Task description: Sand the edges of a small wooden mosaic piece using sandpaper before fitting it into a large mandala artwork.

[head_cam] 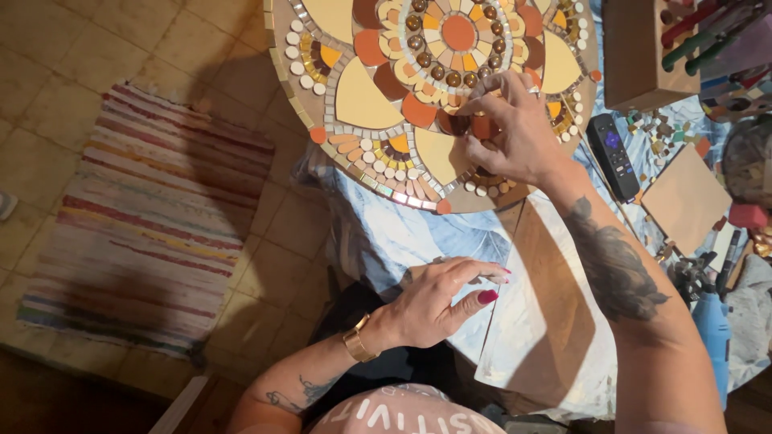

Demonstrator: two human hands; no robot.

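Landmark: the round mosaic board (378, 104), covered in orange, cream, brown and white tiles set in petal shapes around a ring of brown beads.
Right hand: the right hand (515, 133) rests on the lower right part of the mosaic board, its fingers (482, 100) curled and pinched together over a small dark brown tile (458, 123) at the edge of the bead ring; the fingertips touch that tile, but whether it is gripped or only pressed I cannot tell.
Left hand: the left hand (438, 301) hovers below the mosaic board, over the pale cloth (402, 233) on the table, loosely cupped with thumb and fingers drawn together; something small may be between the fingertips, too small to tell.
Wrist: a gold bracelet (356, 341) sits on the left wrist.
Right of the board: a black remote control (613, 157) lies just beside its rim, with loose tile bits (663, 128) and a flat tan square tile (686, 197) further right.
Upper right of the board: a wooden block (643, 52) holds red and green tool handles.
Left of the board: a striped rug (153, 217) lies on the tiled floor, well apart.
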